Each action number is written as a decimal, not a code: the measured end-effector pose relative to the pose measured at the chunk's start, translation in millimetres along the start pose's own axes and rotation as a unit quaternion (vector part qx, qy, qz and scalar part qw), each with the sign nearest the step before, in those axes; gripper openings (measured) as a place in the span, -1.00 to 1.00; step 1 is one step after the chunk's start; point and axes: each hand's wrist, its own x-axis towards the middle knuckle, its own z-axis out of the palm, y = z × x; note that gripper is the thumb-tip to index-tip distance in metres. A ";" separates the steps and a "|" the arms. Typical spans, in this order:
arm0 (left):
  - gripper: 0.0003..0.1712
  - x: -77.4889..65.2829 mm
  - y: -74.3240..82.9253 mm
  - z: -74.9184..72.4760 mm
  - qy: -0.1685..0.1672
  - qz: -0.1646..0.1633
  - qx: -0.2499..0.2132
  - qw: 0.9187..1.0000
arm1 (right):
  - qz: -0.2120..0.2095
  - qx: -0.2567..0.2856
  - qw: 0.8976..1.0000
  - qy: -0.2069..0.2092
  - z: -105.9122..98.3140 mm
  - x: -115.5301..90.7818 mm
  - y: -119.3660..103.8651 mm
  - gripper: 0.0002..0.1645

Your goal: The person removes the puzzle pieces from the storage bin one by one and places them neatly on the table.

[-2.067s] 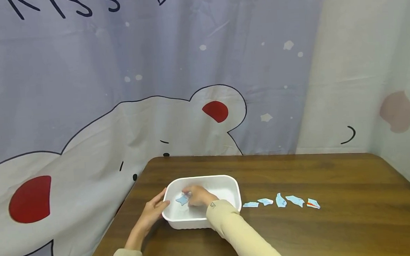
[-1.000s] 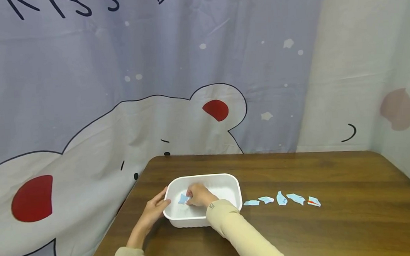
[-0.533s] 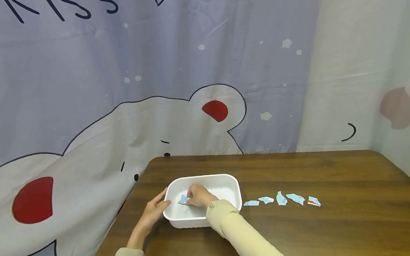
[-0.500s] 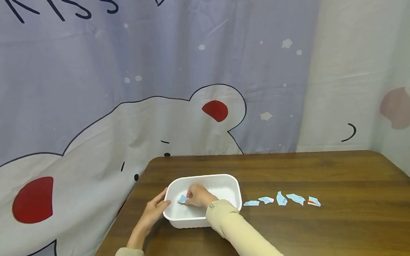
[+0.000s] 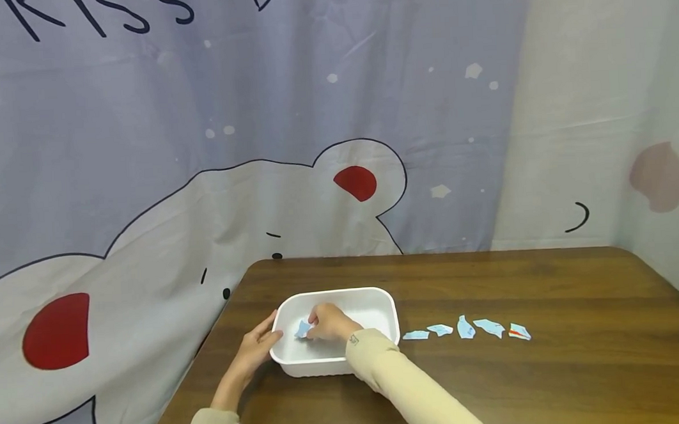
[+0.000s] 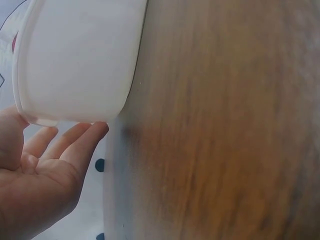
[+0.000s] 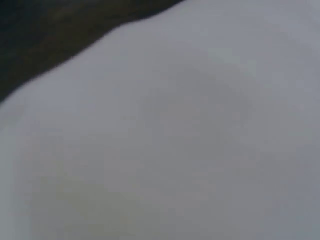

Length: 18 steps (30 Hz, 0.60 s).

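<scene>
A white rectangular plastic tub (image 5: 373, 309) stands on the table. At its left end my left hand (image 5: 251, 352) holds it, thumb over the rim and fingers against the outer wall. The left wrist view has the same hand (image 6: 47, 170) touching the end of the tub (image 6: 82, 65). Inside the tub, my right hand (image 5: 330, 322) pinches an irregular light blue scrap (image 5: 303, 329), which looks like torn paper. Part of the scrap is hidden by the fingers. Only a blurred white surface and a dark corner show in the right wrist view.
Several similar light blue scraps lie in a row to the right of the tub, among them an upright one (image 5: 465, 327) and one with a red stripe (image 5: 519, 332). The brown wooden table (image 5: 584, 365) meets a printed curtain (image 5: 258, 203) at the back.
The right hand's fingers have drawn in around the scrap, which has turned and shifted slightly within the tub. The left hand keeps its place on the tub.
</scene>
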 end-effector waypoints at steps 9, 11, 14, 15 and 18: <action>-0.32 -0.7 -0.1 -2.0 0.001 -0.001 0.008 1.000 | -0.018 0.000 1.000 0.005 -30.8 -10.1 -1.4 -0.70; -0.32 -0.8 0.3 -1.5 -0.002 -0.001 0.007 1.000 | -0.027 -0.002 1.000 0.009 -36.3 -12.6 -2.7 -0.71; -0.32 -0.7 0.5 -0.3 -0.007 -0.001 0.007 1.000 | -0.037 -0.006 0.999 0.013 -42.4 -17.1 -4.4 -0.72; -0.32 -0.6 0.3 0.0 -0.007 -0.001 0.008 1.000 | -0.040 -0.006 0.999 0.014 -44.3 -18.7 -5.1 -0.72; -0.32 -0.5 0.3 1.0 -0.004 -0.001 0.006 1.000 | -0.044 -0.005 0.999 0.012 -49.3 -23.6 -7.9 -0.71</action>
